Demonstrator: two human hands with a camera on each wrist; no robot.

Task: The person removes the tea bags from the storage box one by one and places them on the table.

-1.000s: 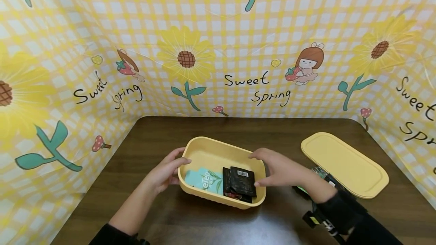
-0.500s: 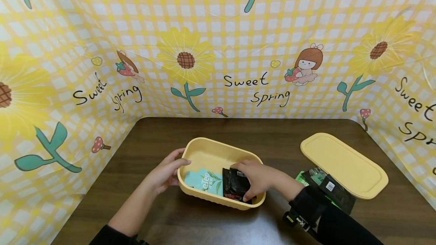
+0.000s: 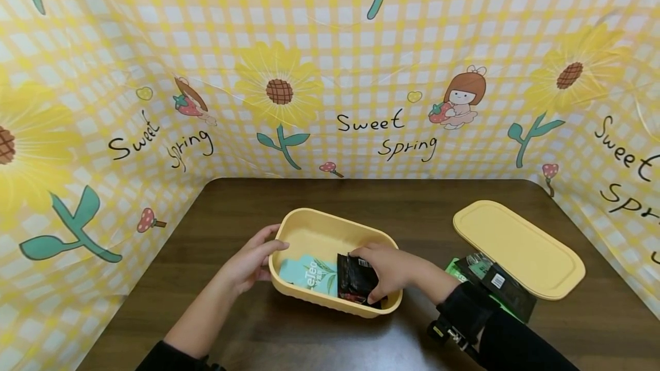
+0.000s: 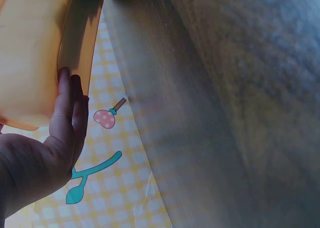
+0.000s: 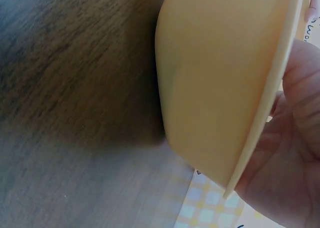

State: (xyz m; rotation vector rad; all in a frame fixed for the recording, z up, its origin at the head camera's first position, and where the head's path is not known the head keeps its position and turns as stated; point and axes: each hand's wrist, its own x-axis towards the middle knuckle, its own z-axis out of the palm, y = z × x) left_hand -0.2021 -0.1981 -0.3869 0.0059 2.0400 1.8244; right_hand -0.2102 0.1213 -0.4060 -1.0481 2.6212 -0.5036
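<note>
A pale yellow, rounded plastic box stands lidless on the table. My left hand grips its left end, thumb over the rim and fingers along the outside wall, as the left wrist view also shows. Inside lie a teal tea packet and, to its right, a small stack of black sachets. My right hand reaches over the right rim and holds the black sachets between thumb and fingers, covering part of them. In the right wrist view the box wall hides the fingertips.
A matching yellow lid lies flat at the right. Black and green packets lie against its near edge, close to the right sleeve. Yellow checked cloth rises behind and beside the brown wooden table.
My right hand has moved from the box's right rim down inside onto the black sachets, then stayed there. Its forearm uncovers the packets beside the lid. My left hand has not moved.
</note>
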